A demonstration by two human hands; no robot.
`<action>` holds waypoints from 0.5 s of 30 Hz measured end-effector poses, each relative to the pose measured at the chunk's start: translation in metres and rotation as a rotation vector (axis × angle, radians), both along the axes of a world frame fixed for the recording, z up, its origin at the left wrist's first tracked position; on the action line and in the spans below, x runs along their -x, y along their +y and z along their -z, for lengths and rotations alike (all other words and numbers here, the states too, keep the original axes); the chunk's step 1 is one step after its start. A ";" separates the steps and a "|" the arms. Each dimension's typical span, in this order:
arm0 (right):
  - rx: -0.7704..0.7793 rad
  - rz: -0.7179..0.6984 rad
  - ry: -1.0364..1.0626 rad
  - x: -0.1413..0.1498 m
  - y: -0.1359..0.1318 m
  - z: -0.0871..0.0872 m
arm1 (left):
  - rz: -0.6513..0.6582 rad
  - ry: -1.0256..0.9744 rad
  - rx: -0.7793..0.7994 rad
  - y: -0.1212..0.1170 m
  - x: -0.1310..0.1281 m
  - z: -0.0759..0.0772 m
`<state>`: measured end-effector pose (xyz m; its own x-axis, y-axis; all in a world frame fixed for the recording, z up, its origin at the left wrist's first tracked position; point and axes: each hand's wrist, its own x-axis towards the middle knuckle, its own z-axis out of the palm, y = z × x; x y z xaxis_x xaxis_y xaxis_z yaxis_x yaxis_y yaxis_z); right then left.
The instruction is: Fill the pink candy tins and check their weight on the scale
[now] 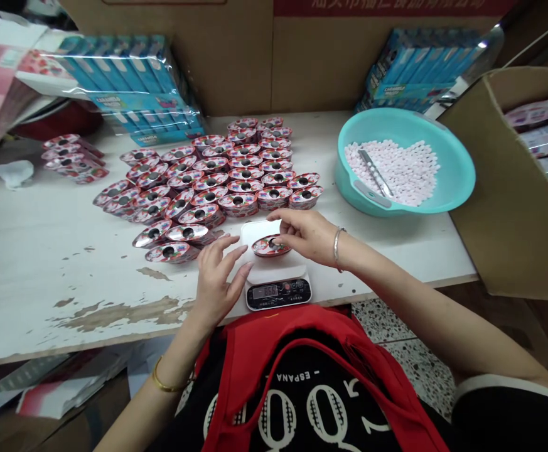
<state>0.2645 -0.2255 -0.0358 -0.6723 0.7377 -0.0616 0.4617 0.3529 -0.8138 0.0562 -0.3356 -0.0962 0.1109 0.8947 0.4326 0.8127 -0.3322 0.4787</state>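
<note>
A small digital scale [278, 293] stands near the table's front edge, its display lit. On its white plate sits one red-and-white printed carton [263, 246] with a round hole in its top. My right hand [306, 237] is over the carton's right side, thumb tip by the hole, index finger stretched out apart from the thumb; I see nothing between them. To the left of the scale, my left hand [220, 276] has its fingers spread and holds nothing. Similar cartons [238, 202] with holes stand in packed rows just behind the scale.
A turquoise basin [457, 169] at the right holds many small pale pieces [412, 169] and a metal tweezer-like tool [376, 172]. Blue wrapped packs [132, 94] stand at the back left, others [415, 63] back right. An open cardboard box [504, 238] is at the far right.
</note>
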 end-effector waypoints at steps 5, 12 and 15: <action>0.219 0.190 0.300 -0.009 -0.004 0.000 | 0.064 0.020 0.019 0.019 -0.017 -0.006; 0.647 0.661 0.537 -0.046 -0.016 0.001 | 0.275 0.198 0.227 0.047 -0.027 -0.022; 0.678 0.851 0.543 -0.075 -0.023 0.013 | 0.083 0.085 0.055 0.065 0.026 -0.043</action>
<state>0.3395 -0.2484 -0.0489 -0.0474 0.8831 -0.4668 -0.1200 -0.4690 -0.8750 0.0299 -0.2709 -0.0529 0.2200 0.9028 0.3694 0.8218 -0.3756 0.4285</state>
